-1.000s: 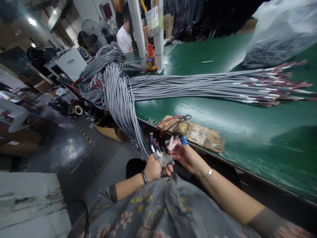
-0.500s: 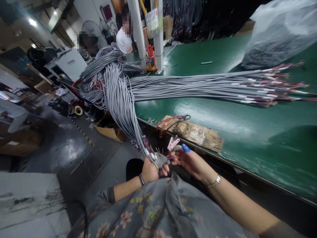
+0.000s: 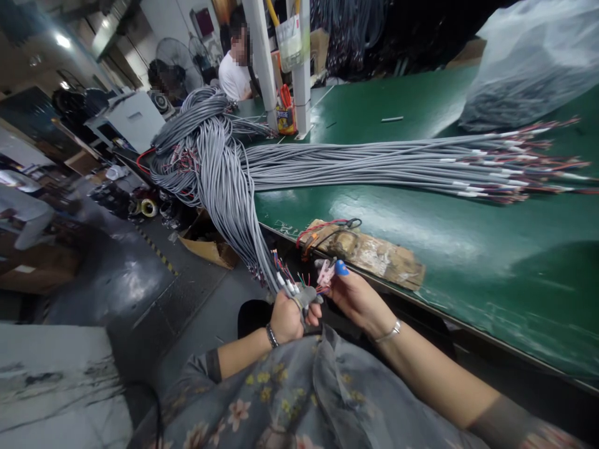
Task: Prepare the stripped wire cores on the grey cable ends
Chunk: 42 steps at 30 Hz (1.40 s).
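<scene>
My left hand [image 3: 287, 318], with a grey cover on its thumb, is closed around the ends of several grey cables [image 3: 264, 262]. White sleeves and thin coloured wires [image 3: 304, 279] stick out beside its thumb. My right hand [image 3: 353, 296] has a blue cover on the thumb and is closed on a small pink clip [image 3: 326, 273]. The clip is against the coloured wire ends, just right of my left hand. Its jaws are too small to make out, so I cannot tell whether they bite on a wire.
A worn wooden board [image 3: 379, 252] with red and black leads lies along the edge of the green table [image 3: 491, 249]. More grey cables [image 3: 346, 165] stretch across the tabletop. A clear plastic bag [image 3: 538, 68] stands at the back right. Across the table sits a person [image 3: 234, 75].
My right hand has shifted slightly left, and its thumb now sits on the pink clip. The clip has turned and come down to the wire ends. My left hand has hardly moved.
</scene>
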Available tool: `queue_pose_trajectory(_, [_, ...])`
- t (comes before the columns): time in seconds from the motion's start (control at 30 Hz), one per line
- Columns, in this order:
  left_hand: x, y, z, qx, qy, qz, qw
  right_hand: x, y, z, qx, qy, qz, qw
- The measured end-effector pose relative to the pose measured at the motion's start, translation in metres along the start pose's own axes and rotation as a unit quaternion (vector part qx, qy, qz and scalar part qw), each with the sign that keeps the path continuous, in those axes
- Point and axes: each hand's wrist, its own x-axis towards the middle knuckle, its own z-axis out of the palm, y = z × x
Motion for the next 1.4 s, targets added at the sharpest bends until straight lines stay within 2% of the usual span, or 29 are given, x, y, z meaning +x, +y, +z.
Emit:
queue_pose_trajectory(0.27, [0.002,-0.006,-0.004,0.023,-0.002,-0.011,1.000,-0.002,0.001,0.005,0.007,-0.009,-0.003,1.000])
queue_pose_trajectory(0.43, [-0.002,-0.008,-0.012,0.051,-0.028,-0.007,0.998,-0.008,-0.006,-0.002,-0.023,-0.080,0.063,0.995])
queue_pose_trajectory(0.6, [-0.006,-0.014,-0.022,0.097,-0.052,-0.002,0.994,-0.017,-0.012,-0.008,-0.134,-0.123,0.127,0.975])
queue_pose_trajectory(0.8, [-0.009,-0.010,-0.023,0.154,-0.070,-0.004,0.986,-0.015,-0.015,-0.003,-0.230,-0.122,0.099,0.960])
queue_pose_trajectory(1.0, [-0.008,-0.007,-0.021,0.201,-0.137,-0.034,0.969,-0.013,-0.009,0.004,-0.240,-0.148,0.104,0.954])
queue_pose_trajectory(1.13, [-0.005,-0.010,-0.022,0.168,-0.105,-0.033,0.980,-0.016,-0.006,0.000,-0.202,-0.113,0.091,0.969])
queue_pose_trajectory(1.3, [-0.002,-0.016,-0.022,0.105,-0.031,0.006,0.994,-0.028,-0.003,-0.010,-0.143,-0.081,0.126,0.978])
queue_pose_trajectory(1.4, [0.000,-0.019,-0.021,0.100,-0.020,0.019,0.995,-0.035,0.001,-0.005,-0.145,-0.069,0.082,0.984])
